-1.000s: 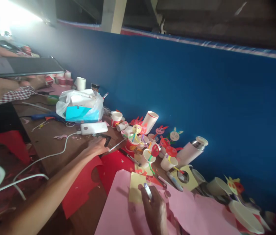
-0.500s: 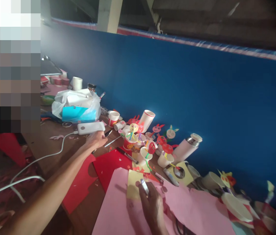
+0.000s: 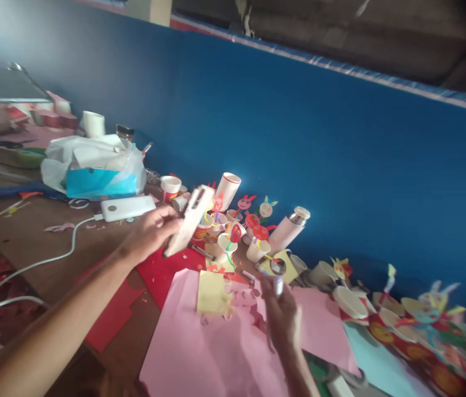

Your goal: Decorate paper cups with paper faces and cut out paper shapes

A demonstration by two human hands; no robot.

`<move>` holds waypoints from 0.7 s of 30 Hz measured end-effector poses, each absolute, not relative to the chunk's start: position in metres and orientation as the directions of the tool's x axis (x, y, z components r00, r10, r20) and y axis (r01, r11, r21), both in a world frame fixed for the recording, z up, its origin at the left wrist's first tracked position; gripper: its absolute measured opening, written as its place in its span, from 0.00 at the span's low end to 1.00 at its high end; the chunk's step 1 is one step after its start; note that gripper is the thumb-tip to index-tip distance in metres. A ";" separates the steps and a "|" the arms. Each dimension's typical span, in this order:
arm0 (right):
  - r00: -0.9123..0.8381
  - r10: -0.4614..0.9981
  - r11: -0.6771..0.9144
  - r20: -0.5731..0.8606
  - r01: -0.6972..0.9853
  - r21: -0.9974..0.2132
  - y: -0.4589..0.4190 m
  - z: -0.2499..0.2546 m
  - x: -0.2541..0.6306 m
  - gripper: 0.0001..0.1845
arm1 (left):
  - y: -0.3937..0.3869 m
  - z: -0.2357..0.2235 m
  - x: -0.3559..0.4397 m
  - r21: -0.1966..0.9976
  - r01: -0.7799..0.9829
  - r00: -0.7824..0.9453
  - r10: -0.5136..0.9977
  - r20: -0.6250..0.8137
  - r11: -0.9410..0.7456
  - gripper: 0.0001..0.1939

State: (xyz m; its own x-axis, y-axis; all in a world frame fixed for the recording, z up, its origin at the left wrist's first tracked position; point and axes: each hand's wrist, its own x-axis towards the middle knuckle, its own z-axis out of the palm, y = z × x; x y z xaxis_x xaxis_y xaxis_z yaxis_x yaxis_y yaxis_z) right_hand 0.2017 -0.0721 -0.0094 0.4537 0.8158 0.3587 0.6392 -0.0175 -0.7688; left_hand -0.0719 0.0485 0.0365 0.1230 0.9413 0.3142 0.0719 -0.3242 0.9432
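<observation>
My left hand (image 3: 154, 234) is closed on a pale-backed phone (image 3: 191, 220), which it holds up on edge above the red paper (image 3: 175, 273). Fingers wrapped around a marker (image 3: 278, 285) with a whitish end, my right hand (image 3: 284, 317) hovers over the right part of a pink sheet (image 3: 208, 358). A yellow paper piece (image 3: 213, 292) with a ragged right edge lies on that sheet, left of the right hand. Beyond it stand paper cups (image 3: 226, 251) holding red cut-out faces (image 3: 236, 231) on coloured stems.
A white power bank (image 3: 127, 208) with a cable lies left of the phone. Behind it sits a plastic bag (image 3: 53, 165) with a blue box (image 3: 100, 183). A pink thermos (image 3: 286, 231) leans near the blue partition (image 3: 319, 154). More decorated cups (image 3: 381, 325) crowd the right side.
My left hand has raised the phone from the table and tilted it upright. My right hand has moved right, away from the yellow paper, with the marker. The view has shifted right.
</observation>
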 end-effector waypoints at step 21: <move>0.703 0.315 0.116 0.638 0.638 -0.761 -0.110 -0.021 0.263 0.13 | -0.015 -0.045 0.205 0.183 0.214 0.934 0.256 0.249 -0.959 0.07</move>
